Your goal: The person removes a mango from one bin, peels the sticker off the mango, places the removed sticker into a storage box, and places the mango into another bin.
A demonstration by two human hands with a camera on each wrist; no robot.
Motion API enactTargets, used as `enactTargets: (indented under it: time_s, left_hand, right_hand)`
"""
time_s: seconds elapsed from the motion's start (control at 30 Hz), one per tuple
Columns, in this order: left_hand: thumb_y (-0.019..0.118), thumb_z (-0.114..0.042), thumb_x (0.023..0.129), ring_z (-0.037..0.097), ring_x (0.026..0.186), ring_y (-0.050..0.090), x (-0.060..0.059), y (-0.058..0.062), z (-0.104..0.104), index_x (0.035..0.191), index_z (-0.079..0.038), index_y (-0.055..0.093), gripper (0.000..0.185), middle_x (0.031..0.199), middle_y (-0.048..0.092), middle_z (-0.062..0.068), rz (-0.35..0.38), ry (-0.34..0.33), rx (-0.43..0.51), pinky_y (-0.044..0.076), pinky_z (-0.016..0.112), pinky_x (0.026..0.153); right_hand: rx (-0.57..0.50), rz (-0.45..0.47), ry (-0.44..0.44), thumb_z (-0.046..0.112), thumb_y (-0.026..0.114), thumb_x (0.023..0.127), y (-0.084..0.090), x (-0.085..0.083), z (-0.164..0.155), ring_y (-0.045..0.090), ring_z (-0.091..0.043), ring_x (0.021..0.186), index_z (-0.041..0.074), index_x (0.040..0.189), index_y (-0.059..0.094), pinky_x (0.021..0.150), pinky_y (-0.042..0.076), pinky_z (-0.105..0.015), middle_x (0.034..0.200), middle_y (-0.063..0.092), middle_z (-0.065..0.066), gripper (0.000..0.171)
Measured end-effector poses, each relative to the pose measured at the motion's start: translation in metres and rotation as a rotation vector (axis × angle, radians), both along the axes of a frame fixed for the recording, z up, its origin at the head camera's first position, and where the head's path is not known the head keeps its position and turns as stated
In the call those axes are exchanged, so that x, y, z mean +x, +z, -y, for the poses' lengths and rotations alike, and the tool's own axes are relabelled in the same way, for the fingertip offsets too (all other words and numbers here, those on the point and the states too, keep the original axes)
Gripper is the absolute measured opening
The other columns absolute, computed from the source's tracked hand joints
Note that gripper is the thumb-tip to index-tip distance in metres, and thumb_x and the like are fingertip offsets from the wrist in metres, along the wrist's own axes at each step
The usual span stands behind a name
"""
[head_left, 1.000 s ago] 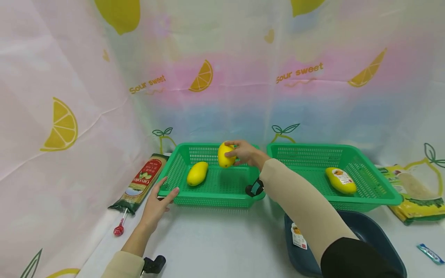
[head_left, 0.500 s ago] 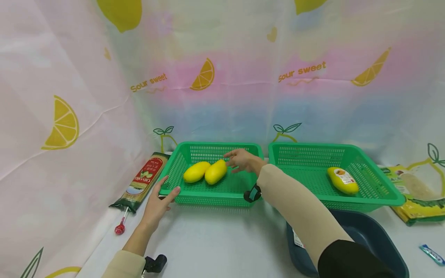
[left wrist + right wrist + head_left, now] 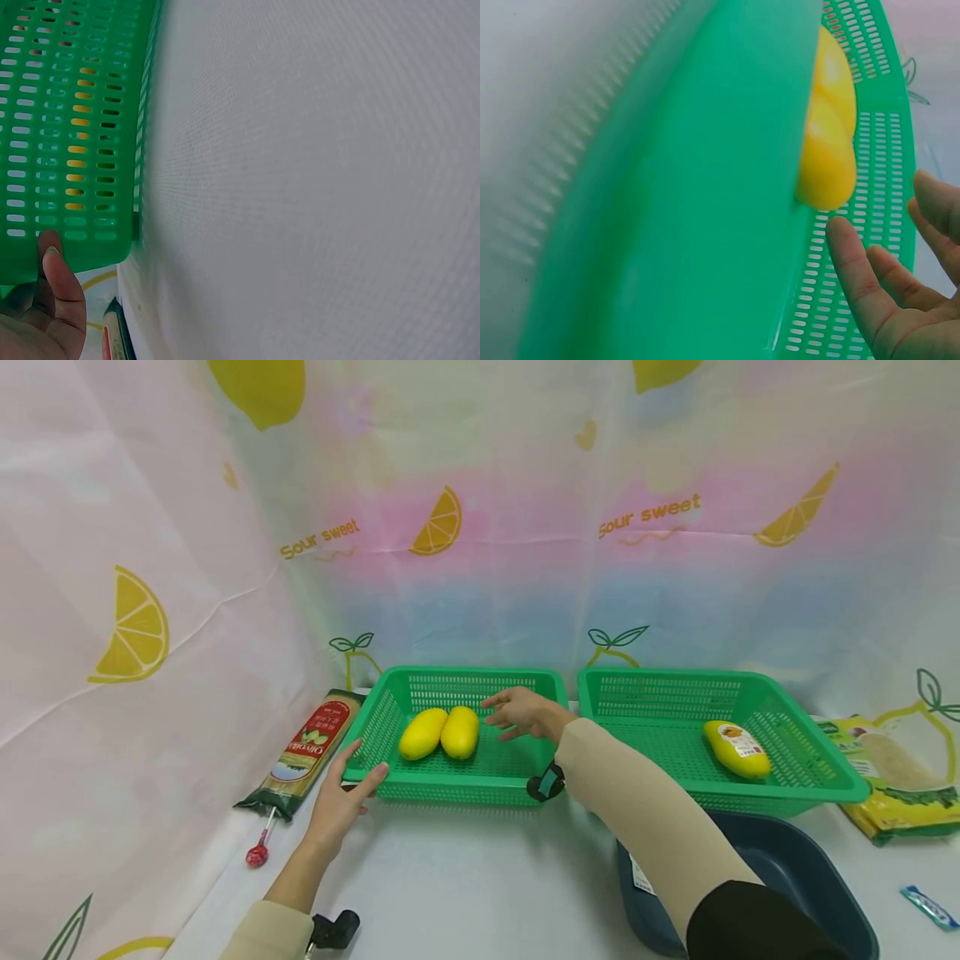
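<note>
Side by side in the left green basket [image 3: 465, 792] lie two yellow mangoes, the left mango [image 3: 422, 734] and the right mango [image 3: 460, 732]. My right hand [image 3: 525, 713] hovers over the basket just right of them, holding nothing, its fingers spread; the right wrist view shows the fingertips [image 3: 840, 229] apart from the nearer mango [image 3: 827, 157]. At the basket's front left corner is my left hand [image 3: 335, 806], thumb and forefinger extended around the outside. In the left wrist view its thumb [image 3: 64, 281] is against the basket wall [image 3: 75, 150]; the other fingers are partly hidden.
A second green basket [image 3: 637, 727] holds a labelled mango [image 3: 737, 750]. A dark blue tub [image 3: 810, 877] stands before it, partly under my right sleeve. An olive-labelled packet [image 3: 315, 743] and a lollipop [image 3: 257, 855] lie left; a yellow bag [image 3: 900, 777] and small blue packet [image 3: 929, 907] lie right.
The right hand has lowered a mango into the left basket and let go. That mango has rolled upright against the other one. The left hand has stayed at the corner.
</note>
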State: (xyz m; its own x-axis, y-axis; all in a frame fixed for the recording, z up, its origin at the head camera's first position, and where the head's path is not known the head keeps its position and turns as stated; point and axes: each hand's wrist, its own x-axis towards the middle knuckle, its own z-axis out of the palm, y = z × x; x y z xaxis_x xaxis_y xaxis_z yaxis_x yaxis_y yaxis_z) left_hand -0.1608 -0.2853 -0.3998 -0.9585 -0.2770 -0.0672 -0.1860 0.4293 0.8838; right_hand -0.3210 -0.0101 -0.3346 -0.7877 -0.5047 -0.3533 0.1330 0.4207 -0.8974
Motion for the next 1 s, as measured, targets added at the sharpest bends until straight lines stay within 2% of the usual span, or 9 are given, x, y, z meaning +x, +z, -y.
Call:
enactTargets:
  time_s: [0.17, 0.37, 0.57, 0.67, 0.8, 1.0]
  left_hand:
    - [0.057, -0.060, 0.092, 0.030, 0.112, 0.060, 0.000, 0.000, -0.002, 0.159, -0.029, 0.014, 0.085, 0.162, 0.017, 0.019, 0.008, -0.001, -0.005, 0.052, 0.030, 0.084]
    - [0.057, -0.061, 0.091, 0.030, 0.113, 0.058, 0.001, 0.000, -0.003, 0.159, -0.030, 0.011, 0.087, 0.162, 0.017, 0.018, 0.013, 0.003, -0.002, 0.049, 0.024, 0.079]
    - [0.056, -0.061, 0.092, 0.029, 0.111, 0.058, 0.000, -0.001, -0.004, 0.159, -0.031, 0.009, 0.087, 0.162, 0.016, 0.019, 0.017, -0.001, 0.007, 0.049, 0.026, 0.081]
    - [0.057, -0.059, 0.093, 0.027, 0.108, 0.058, 0.000, -0.002, -0.004, 0.159, -0.031, 0.009, 0.086, 0.161, 0.018, 0.019, 0.013, 0.000, 0.016, 0.049, 0.025, 0.081]
    - [0.057, -0.058, 0.093, 0.026, 0.105, 0.058, 0.000, -0.001, -0.003, 0.159, -0.030, 0.009, 0.087, 0.161, 0.018, 0.019, 0.015, 0.005, 0.013, 0.049, 0.023, 0.079]
    - [0.057, -0.058, 0.093, 0.026, 0.105, 0.058, 0.001, 0.001, -0.003, 0.159, -0.030, 0.007, 0.087, 0.161, 0.017, 0.020, 0.011, 0.011, 0.011, 0.048, 0.024, 0.078]
  right_hand:
    - [0.002, 0.001, 0.009, 0.004, 0.055, 0.099, 0.003, 0.001, -0.005, 0.037, -0.040, 0.143, 0.010, 0.149, 0.041, 0.107, 0.047, -0.046, 0.160, 0.026, -0.019, 0.053]
    - [-0.005, -0.030, 0.024, 0.006, 0.057, 0.098, 0.015, 0.004, -0.012, 0.036, -0.039, 0.144, 0.010, 0.150, 0.041, 0.106, 0.047, -0.045, 0.160, 0.026, -0.018, 0.054]
    - [-0.022, -0.063, 0.035, 0.006, 0.057, 0.099, 0.022, 0.005, -0.028, 0.040, -0.038, 0.142, 0.010, 0.148, 0.043, 0.104, 0.049, -0.042, 0.161, 0.026, -0.019, 0.052]
    - [-0.019, -0.085, 0.055, 0.008, 0.056, 0.099, 0.025, 0.006, -0.037, 0.041, -0.037, 0.141, 0.010, 0.149, 0.042, 0.103, 0.050, -0.041, 0.160, 0.029, -0.018, 0.052]
    - [-0.023, -0.110, 0.080, 0.010, 0.054, 0.101, 0.032, 0.011, -0.054, 0.040, -0.036, 0.142, 0.009, 0.151, 0.039, 0.106, 0.047, -0.044, 0.158, 0.032, -0.017, 0.052]
    - [-0.049, -0.150, 0.066, 0.009, 0.053, 0.101, 0.037, 0.018, -0.090, 0.038, -0.040, 0.142, 0.004, 0.150, 0.036, 0.108, 0.044, -0.050, 0.157, 0.031, -0.022, 0.052]
